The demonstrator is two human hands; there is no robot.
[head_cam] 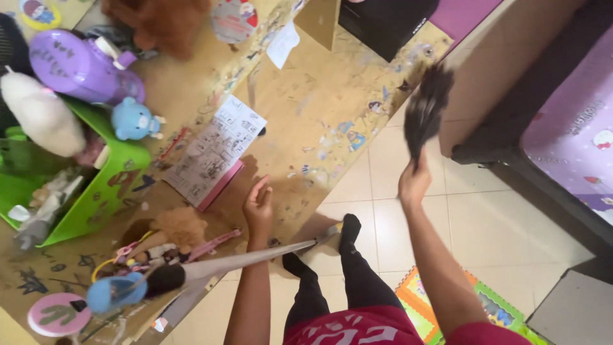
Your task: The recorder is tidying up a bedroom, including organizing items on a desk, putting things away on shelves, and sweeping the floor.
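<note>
The person's red shirt fills the bottom centre of the frame, with two black-clad legs standing on the pale tile floor. At lower right lies one coloured foam mat, near the feet. The right hand, at centre right, is closed around the handle of one black duster, lifted over the far corner of the table. The left hand, at centre, rests on the table edge with fingers loosely apart, holding nothing. The floor between the table edge and the dark furniture at right is an open strip. On the table I count one printed sheet, one green bin, one purple bottle and one blue toy.
</note>
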